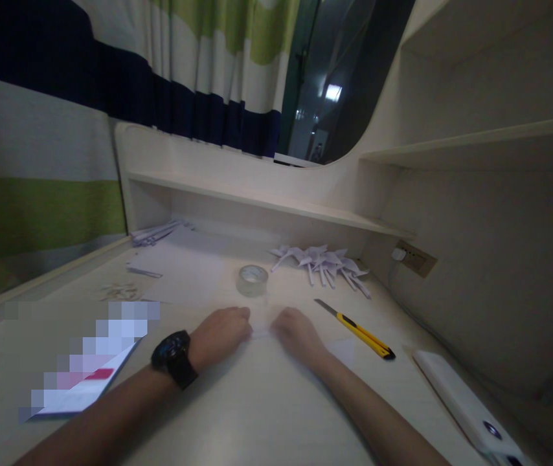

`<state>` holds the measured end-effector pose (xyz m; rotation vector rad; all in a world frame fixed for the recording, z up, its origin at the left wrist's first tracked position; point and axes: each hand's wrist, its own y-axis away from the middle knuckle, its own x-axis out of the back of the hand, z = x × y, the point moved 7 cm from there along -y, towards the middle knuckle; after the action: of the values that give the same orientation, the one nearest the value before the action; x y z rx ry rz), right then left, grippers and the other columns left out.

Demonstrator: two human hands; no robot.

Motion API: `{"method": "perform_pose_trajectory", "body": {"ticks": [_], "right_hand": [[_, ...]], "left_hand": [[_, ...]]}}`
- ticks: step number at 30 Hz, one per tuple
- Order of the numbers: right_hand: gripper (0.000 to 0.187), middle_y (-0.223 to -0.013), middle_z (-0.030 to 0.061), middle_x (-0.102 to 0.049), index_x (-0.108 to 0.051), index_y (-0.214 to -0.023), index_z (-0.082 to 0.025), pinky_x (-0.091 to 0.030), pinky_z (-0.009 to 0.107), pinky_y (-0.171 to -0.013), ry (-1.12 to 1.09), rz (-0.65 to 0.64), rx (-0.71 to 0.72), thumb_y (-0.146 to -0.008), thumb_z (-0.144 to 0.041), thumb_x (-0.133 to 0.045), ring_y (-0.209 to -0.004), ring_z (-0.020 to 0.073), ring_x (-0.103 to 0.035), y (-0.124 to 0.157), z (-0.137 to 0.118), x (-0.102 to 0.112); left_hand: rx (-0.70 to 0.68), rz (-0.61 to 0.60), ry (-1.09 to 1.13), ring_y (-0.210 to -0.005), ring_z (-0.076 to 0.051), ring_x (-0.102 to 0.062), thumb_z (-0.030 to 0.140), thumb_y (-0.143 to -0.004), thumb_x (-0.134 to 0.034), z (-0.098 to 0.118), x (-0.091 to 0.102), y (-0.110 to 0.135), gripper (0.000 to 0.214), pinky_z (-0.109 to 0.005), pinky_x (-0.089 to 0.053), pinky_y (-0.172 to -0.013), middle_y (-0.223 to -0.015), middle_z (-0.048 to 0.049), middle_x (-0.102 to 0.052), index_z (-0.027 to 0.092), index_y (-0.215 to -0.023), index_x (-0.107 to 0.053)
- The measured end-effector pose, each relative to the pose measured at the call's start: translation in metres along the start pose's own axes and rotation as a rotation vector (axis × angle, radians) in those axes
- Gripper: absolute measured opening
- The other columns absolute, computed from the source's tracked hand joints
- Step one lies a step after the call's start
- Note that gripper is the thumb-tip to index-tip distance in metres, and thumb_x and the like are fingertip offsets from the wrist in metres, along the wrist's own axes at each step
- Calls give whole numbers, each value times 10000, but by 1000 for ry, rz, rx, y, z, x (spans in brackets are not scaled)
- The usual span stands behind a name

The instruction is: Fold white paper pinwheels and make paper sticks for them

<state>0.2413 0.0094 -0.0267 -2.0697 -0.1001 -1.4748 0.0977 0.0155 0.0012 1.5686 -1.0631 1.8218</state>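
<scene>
- With left hand point(222, 336) and right hand point(298, 335), our grip pinched a paper strip point(260, 333) between them, seemingly to steady it; blur hid details.
- We had tape point(252, 287) and knife point(360, 331) within reach on the desk point(257, 414).

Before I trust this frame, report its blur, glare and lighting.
Head view throughout: right hand smeared, left hand somewhat clearer, the pale strip between them too soft to make out; white glare in the dark window, blocky pixels over part of the lit screen, dim wall at right.
</scene>
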Motion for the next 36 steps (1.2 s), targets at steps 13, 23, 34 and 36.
{"method": "perform_pose_trajectory", "body": {"ticks": [13, 23, 34, 36], "right_hand": [[84, -822, 36, -631, -676, -862, -187, -416, 251, -731, 93, -54, 34, -825, -162, -605, -797, 153, -565, 2, -7, 4], [126, -845, 46, -607, -657, -882, -183, -413, 259, -728, 172, -96, 29, -883, -171, -531, -819, 164, -544, 6, -12, 1], [118, -850, 46, -586, -639, -899, -177, -415, 274, -744, 118, -62, 53, -855, -119, -546, -826, 172, -518, 2, -12, 2], [114, -840, 46, -583, -637, -900, -179, -415, 276, -739, 145, -74, 51, -859, -128, -543, -814, 173, -517, 3, -13, 3]], "left_hand": [[-58, -31, -193, -732, -229, -599, 73, -839, -483, 11, -2, 1, 191, -326, -443, -600, -780, -111, -624, 130, -790, -659], [8, -77, -200, -777, -252, -604, 67, -821, -498, 3, 0, 3, 179, -345, -465, -631, -843, -121, -629, 132, -859, -660], [-16, -75, -203, -748, -248, -597, 56, -813, -486, 8, -4, 8, 168, -360, -464, -636, -822, -119, -616, 133, -832, -634], [-19, -58, -209, -755, -247, -591, 55, -812, -489, 6, -5, 7, 166, -363, -463, -643, -829, -116, -611, 138, -841, -629]]}}
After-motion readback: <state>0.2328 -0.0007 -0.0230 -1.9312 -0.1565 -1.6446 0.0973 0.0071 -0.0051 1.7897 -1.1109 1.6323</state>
